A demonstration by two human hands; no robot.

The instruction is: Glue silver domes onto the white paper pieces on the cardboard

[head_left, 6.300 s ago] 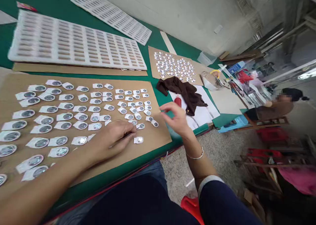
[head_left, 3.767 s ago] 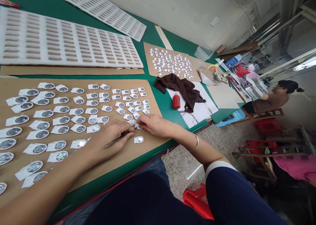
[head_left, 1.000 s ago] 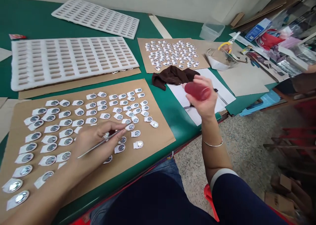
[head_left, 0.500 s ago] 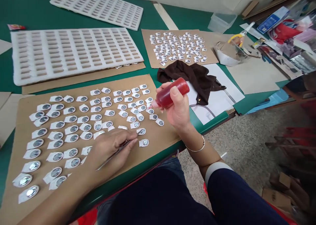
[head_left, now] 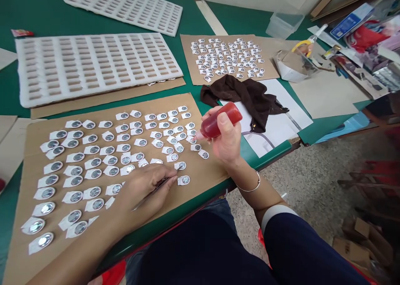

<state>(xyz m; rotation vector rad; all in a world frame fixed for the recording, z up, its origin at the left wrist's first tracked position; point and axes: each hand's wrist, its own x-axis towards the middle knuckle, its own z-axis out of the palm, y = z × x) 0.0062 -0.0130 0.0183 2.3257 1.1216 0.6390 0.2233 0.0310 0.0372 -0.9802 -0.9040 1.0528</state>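
My left hand is closed on thin metal tweezers. Their tip is at a small round silver piece on a white paper tab; whether it grips the piece I cannot tell. My right hand wraps round a squeeze bottle of red liquid, tilted with its pale nozzle down to the left. The nozzle end is just over the right-hand pieces on the brown cardboard sheet. Several rows of such tabbed silver pieces cover this sheet, and my left hand and forearm hide some.
Two white slotted foam trays lie at the back left. Behind my right hand are a brown cloth on white paper and another cardboard sheet with more pieces. A clear tub and yellow-handled scissors are further right. The green table's edge is close to my right wrist.
The whole view has shifted slightly. The tweezers' tip stays at the same piece, and the bottle remains in my right hand over the right-hand pieces.
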